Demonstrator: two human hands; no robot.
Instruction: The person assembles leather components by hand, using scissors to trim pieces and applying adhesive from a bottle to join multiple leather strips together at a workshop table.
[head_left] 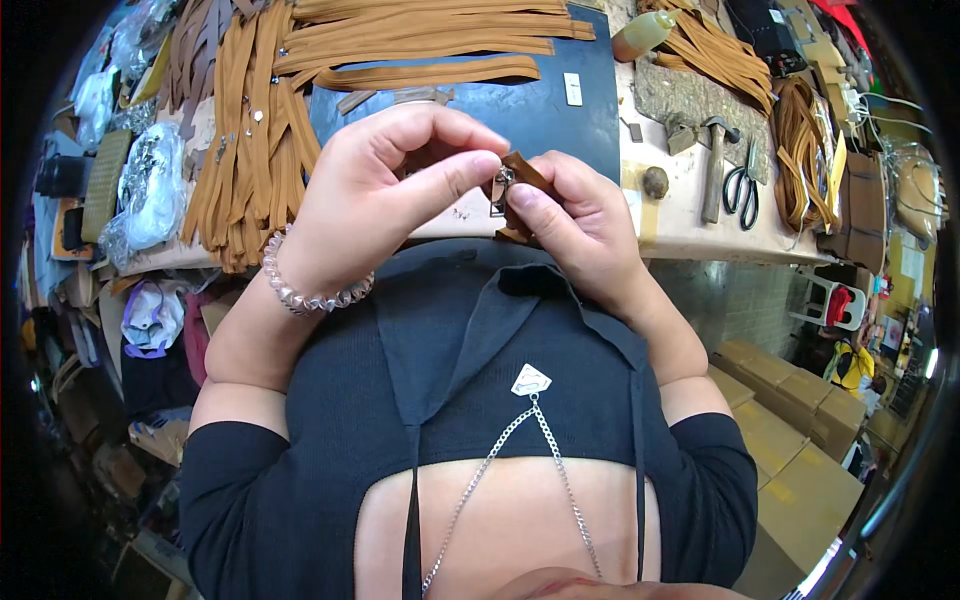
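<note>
Close in front of my chest, both hands meet at a brown zipper tape [527, 170] with a shiny metal zipper slider [503, 177] on it. My right hand [580, 222] pinches the tape between thumb and fingers, its thumb lying beside the slider. Thumb and forefinger of my left hand [390, 185] close on the slider from the other side; the exact contact is partly hidden. A short bit of the brown tape shows below my right thumb.
Brown zipper tapes [430, 38] lie in rows on a dark blue mat [590, 110]; more zipper tapes [240, 150] hang over the table's left edge. At right are a hammer [714, 170], black-handled scissors [742, 192], a bottle [643, 36] and a stone slab [690, 95].
</note>
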